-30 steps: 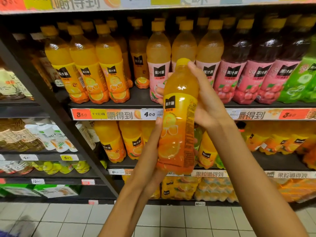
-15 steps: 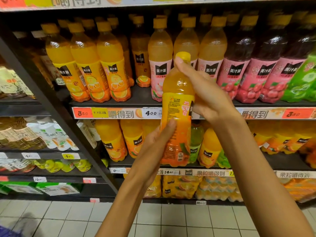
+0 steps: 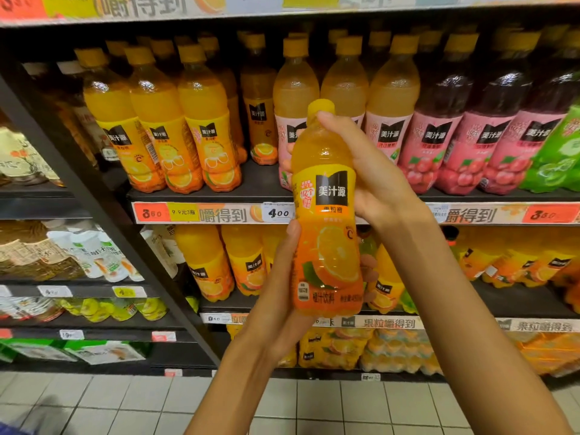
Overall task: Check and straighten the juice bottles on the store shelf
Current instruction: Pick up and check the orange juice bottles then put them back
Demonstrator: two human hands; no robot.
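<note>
Upright in mid-air before the shelf point(image 3: 204, 196): one orange juice bottle point(image 3: 326, 215), label turned to the camera, yellow cap on top. Left hand point(image 3: 282, 296) wrapped round the lower part of the bottle, thumb up along its left side, fingertips showing past its right edge, palm under the base. Right hand point(image 3: 373, 177) curled round the bottle's neck and shoulder from the right, one finger lying across just below the cap. Behind, on the upper shelf board, a row of orange bottles point(image 3: 163, 127) at left, all upright and close together; then pale peach-labelled bottles point(image 3: 389, 105), partly hidden by the held bottle and right hand; then dark red bottles point(image 3: 489, 120); a green-labelled bottle point(image 3: 558, 158) at far right. Price strip point(image 3: 194, 212) along the shelf edge, reading 400 on a white tag. More orange bottles on the board below, some tilted. Pale tiled floor point(image 3: 125, 403) underneath.
</note>
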